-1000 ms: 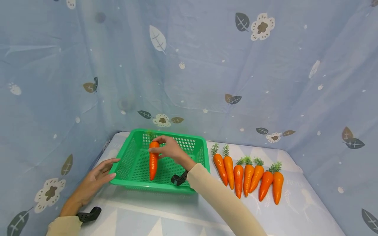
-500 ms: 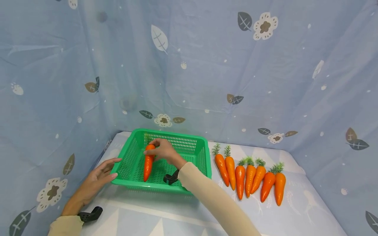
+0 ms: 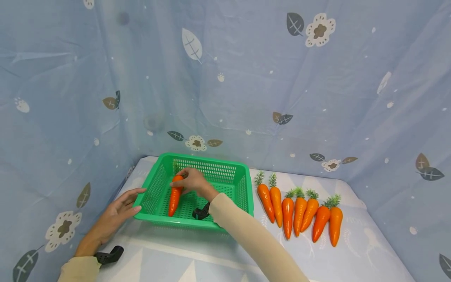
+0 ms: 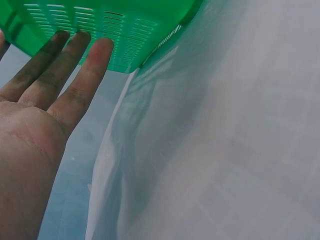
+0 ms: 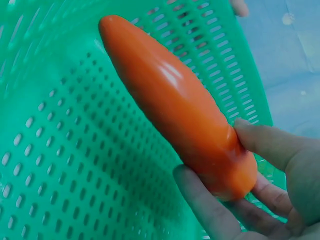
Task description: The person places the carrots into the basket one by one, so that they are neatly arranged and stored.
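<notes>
Head view, from the left: your left hand point(image 3: 112, 217) is at the left side of the green basket point(image 3: 176, 222), its fingers loosely extended and its thumb spread well away from them. Left wrist view sets those fingertips against the basket's underside or outer wall; you cannot tell how firmly they touch. Next comes one carrot point(image 3: 174, 203), inside the basket toward its left end, tapered tip toward you. Your right hand point(image 3: 193, 182) reaches in and pinches it near the thick end, thumb on one side, fingers on the other; you cannot tell whether its tip touches the basket floor. Right of the basket, seven carrots point(image 3: 287, 219) lie side by side on the desk point(image 3: 211, 264), leafy tops away from you. Patterned cloth point(image 3: 239, 86) hangs behind everything.
</notes>
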A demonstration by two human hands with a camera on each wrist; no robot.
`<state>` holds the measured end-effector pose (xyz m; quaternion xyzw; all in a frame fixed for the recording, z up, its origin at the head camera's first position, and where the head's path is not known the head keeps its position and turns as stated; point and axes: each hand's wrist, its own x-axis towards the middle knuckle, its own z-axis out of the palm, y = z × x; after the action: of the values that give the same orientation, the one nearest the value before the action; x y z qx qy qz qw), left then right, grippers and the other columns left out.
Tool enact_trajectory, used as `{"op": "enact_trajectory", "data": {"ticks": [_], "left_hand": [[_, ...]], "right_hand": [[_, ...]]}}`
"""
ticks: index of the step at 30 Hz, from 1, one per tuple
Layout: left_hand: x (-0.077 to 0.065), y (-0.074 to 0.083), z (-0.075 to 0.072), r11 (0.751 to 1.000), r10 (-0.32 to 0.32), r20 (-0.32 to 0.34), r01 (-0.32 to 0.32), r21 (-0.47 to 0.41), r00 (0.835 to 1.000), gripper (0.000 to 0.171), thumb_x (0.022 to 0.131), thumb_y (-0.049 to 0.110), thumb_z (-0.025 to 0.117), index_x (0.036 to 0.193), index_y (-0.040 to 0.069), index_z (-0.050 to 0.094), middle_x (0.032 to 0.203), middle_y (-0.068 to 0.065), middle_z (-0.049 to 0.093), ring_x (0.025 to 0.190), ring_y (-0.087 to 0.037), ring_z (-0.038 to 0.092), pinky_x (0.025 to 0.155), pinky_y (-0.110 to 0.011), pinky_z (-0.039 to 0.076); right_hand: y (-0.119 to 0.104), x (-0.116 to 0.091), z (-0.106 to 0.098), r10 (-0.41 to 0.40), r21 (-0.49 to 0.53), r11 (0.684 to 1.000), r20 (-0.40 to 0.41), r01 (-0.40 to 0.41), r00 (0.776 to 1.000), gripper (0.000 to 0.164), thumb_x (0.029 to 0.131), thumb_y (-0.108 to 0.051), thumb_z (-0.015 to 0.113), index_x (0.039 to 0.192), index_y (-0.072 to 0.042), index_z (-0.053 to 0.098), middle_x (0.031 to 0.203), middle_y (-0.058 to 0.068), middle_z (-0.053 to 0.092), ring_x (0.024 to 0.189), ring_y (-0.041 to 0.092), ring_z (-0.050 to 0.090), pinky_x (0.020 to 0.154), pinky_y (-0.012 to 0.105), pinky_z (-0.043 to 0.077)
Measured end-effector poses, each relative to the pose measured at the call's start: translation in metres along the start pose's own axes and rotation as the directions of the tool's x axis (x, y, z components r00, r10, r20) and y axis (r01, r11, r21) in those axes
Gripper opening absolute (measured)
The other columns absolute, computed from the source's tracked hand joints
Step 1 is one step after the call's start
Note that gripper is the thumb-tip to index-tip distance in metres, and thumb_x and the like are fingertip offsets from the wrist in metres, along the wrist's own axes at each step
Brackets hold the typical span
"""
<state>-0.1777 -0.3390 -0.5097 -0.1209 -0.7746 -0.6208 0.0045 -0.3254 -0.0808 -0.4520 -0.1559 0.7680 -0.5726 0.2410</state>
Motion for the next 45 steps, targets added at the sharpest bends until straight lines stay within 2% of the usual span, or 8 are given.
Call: {"op": "enact_trajectory", "data": {"ticks": [5,11,15,25,29,37,41,45], "left_hand": [[0.002,0.001,0.003,1.000,0.000,0.002,0.000,0.001,1.000,0.055,0.108,0.011,0.053,0.160,0.017,0.037,0.167,-0.011,0.021,0.150,-0.041,0.021,0.100,-0.013,0.038],[0.002,0.006,0.005,1.000,0.022,0.013,-0.022,-0.005,1.000,0.054,0.108,0.010,0.052,0.160,0.014,0.036,0.167,-0.017,0.019,0.148,-0.055,0.014,0.098,-0.011,0.038],[0.001,0.008,0.006,1.000,0.007,0.014,-0.007,-0.003,1.000,0.054,0.107,0.011,0.053,0.159,0.015,0.037,0.168,-0.018,0.018,0.148,-0.056,0.013,0.098,-0.011,0.037],[0.004,0.002,0.006,1.000,0.006,0.017,-0.006,-0.008,1.000,0.055,0.108,0.010,0.052,0.160,0.015,0.036,0.168,-0.011,0.019,0.152,-0.038,0.018,0.100,-0.012,0.037],[0.005,0.000,0.005,1.000,0.000,0.015,0.001,-0.012,1.000,0.055,0.108,0.011,0.052,0.160,0.015,0.036,0.168,-0.012,0.019,0.152,-0.045,0.015,0.099,-0.011,0.037],[0.003,0.000,0.003,1.000,-0.014,-0.005,0.014,0.017,1.000,0.055,0.108,0.012,0.052,0.160,0.016,0.035,0.168,-0.012,0.021,0.149,-0.050,0.017,0.099,-0.012,0.038],[0.002,0.001,0.003,1.000,-0.014,-0.014,0.014,0.026,1.000,0.055,0.108,0.013,0.053,0.160,0.016,0.036,0.167,-0.011,0.022,0.149,-0.048,0.019,0.099,-0.013,0.039],[0.001,0.001,0.001,1.000,-0.012,-0.005,0.012,0.019,1.000,0.055,0.109,0.012,0.052,0.161,0.017,0.035,0.168,-0.008,0.022,0.150,-0.048,0.017,0.098,-0.010,0.037]], "right_hand": [[0.005,0.002,0.003,-0.010,-0.074,0.997,0.011,0.011,1.000,0.040,0.087,-0.008,0.085,0.122,-0.004,0.065,0.107,0.008,0.063,0.082,0.024,0.069,0.081,0.054,0.060],[0.008,0.004,0.003,-0.032,-0.072,0.997,0.034,0.035,0.999,0.034,0.088,0.000,0.080,0.119,0.002,0.066,0.106,0.011,0.065,0.084,0.033,0.073,0.081,0.051,0.061],[0.011,0.004,0.002,-0.037,-0.089,0.995,0.049,0.041,0.998,0.030,0.089,0.002,0.079,0.117,0.004,0.068,0.104,0.011,0.067,0.089,0.038,0.073,0.081,0.048,0.061],[0.009,0.002,-0.010,-0.075,-0.083,0.993,0.061,0.080,0.995,0.038,0.091,-0.002,0.078,0.126,0.004,0.065,0.115,0.016,0.066,0.102,0.044,0.068,0.087,0.053,0.058],[-0.002,-0.003,-0.023,-0.106,-0.040,0.993,0.064,0.109,0.992,0.044,0.092,-0.007,0.079,0.132,0.003,0.063,0.118,0.015,0.066,0.110,0.046,0.064,0.090,0.055,0.056],[-0.029,-0.023,-0.062,-0.168,-0.035,0.985,0.062,0.171,0.984,0.044,0.094,-0.016,0.079,0.134,-0.007,0.063,0.123,0.012,0.065,0.104,0.029,0.069,0.084,0.035,0.059],[-0.033,-0.037,-0.086,-0.217,-0.040,0.975,0.055,0.220,0.975,0.041,0.095,-0.017,0.078,0.133,-0.011,0.063,0.130,0.018,0.063,0.109,0.032,0.067,0.086,0.039,0.059],[-0.031,-0.054,-0.109,-0.260,-0.076,0.962,0.035,0.262,0.965,0.043,0.096,-0.022,0.077,0.136,-0.015,0.062,0.134,0.014,0.062,0.115,0.033,0.063,0.087,0.042,0.057]]}}
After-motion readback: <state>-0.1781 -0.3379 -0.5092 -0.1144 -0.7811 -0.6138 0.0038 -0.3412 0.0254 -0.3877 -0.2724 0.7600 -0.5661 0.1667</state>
